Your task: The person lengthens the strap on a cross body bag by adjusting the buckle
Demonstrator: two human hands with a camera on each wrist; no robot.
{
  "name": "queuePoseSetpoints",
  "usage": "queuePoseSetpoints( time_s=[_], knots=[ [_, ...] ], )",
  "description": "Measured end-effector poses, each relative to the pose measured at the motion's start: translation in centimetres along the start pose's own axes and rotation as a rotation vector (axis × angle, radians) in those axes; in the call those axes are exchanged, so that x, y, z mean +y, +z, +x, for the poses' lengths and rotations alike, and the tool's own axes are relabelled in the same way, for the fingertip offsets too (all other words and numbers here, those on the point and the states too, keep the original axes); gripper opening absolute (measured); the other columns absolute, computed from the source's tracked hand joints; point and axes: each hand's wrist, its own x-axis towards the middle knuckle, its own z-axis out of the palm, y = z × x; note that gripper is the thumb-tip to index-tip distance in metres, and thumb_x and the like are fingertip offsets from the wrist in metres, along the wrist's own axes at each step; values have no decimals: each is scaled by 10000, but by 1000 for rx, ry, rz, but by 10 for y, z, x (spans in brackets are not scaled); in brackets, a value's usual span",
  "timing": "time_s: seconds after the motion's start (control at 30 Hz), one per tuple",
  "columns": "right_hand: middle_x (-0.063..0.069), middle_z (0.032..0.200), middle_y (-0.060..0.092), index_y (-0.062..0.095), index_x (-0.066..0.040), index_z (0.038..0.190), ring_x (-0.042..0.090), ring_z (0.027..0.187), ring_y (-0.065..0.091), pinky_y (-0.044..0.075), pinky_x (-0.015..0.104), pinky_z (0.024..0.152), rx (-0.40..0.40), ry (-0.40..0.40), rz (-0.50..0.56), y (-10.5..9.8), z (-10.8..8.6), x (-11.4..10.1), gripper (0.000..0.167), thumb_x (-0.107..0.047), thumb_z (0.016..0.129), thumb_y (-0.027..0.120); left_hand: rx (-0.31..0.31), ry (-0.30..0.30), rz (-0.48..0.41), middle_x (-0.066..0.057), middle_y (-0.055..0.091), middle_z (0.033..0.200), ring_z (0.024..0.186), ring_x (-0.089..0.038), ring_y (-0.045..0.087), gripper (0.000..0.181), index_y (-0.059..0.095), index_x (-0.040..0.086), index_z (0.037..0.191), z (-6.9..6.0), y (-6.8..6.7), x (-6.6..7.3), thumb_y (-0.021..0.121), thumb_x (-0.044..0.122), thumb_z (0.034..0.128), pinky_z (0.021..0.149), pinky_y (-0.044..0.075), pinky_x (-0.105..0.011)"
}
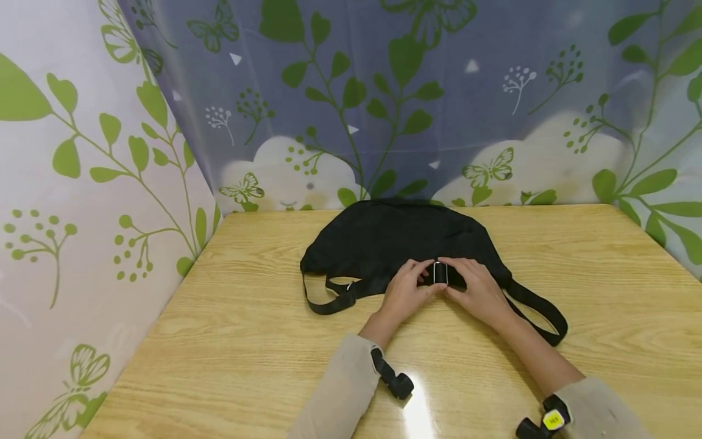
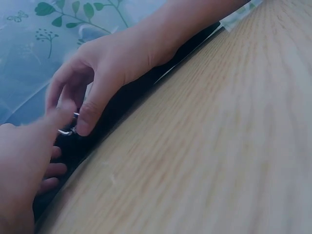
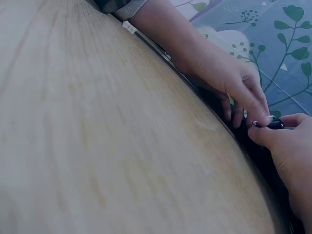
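A black fabric bag point(image 1: 395, 235) with a curved top lies toward the back of the table. At its front edge, both hands meet at a rectangular silver metal buckle point(image 1: 441, 272) with black webbing across its middle. My left hand point(image 1: 408, 286) pinches the buckle's left side between thumb and fingers. On the opposite side, my right hand point(image 1: 477, 289) pinches it likewise. In the left wrist view, the right thumb and the left thumb point(image 2: 61, 114) nearly meet at the metal. Fingers partly hide the buckle in both wrist views.
A strap loop point(image 1: 329, 310) with a small adjuster curls at the bag's left end. Another strap loop point(image 1: 556, 320) spreads out right, beside the right forearm. The wooden table point(image 1: 236, 341) meets a leaf-patterned cloth backdrop point(image 1: 340, 122) behind and at the left.
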Motion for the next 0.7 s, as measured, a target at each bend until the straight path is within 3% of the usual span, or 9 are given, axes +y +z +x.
queuePoseSetpoints(
  time_s=[0.1,0.17,0.3,0.4,0.53,0.7],
  knots=[
    [139,1056,595,561,-46,1202,324,950,530,402,493,779,22,-1,-8,0,0,0,606,-117,659,823,22,5,-8,59,498,976,859,-71,480,484,557,181,1278,0,0,0,580,449,875,692,413,-197],
    [140,1054,598,566,-43,1198,326,954,531,403,493,781,32,6,-10,-1,0,0,606,-104,653,823,75,21,17,43,500,991,887,-89,471,386,591,177,1240,-1,-1,-1,573,367,904,715,414,-208],
    [154,1071,593,562,-30,1205,325,971,525,393,491,812,42,46,0,-2,-1,-2,599,-64,660,810,227,8,153,5,511,1038,956,-141,455,250,664,183,1133,-1,-1,-4,613,222,891,791,395,-248],
    [165,1087,586,555,-23,1214,327,984,516,384,492,835,44,77,7,-3,-1,-3,596,-40,671,799,292,-41,236,-5,530,1043,987,-171,457,200,690,179,1061,0,-2,-6,640,228,873,833,369,-290],
    [167,1098,583,550,-21,1222,329,992,511,378,490,846,37,88,11,-4,-1,-3,595,-30,679,792,299,-70,234,3,567,987,965,-175,480,144,687,162,986,-1,-2,-6,642,242,874,822,371,-299],
    [157,1112,580,548,-21,1225,319,1013,511,389,477,851,25,65,24,-3,0,-4,597,-40,680,793,291,-52,143,16,624,905,857,-164,528,76,663,138,935,-1,-2,-5,617,178,890,747,397,-283]
  ],
)
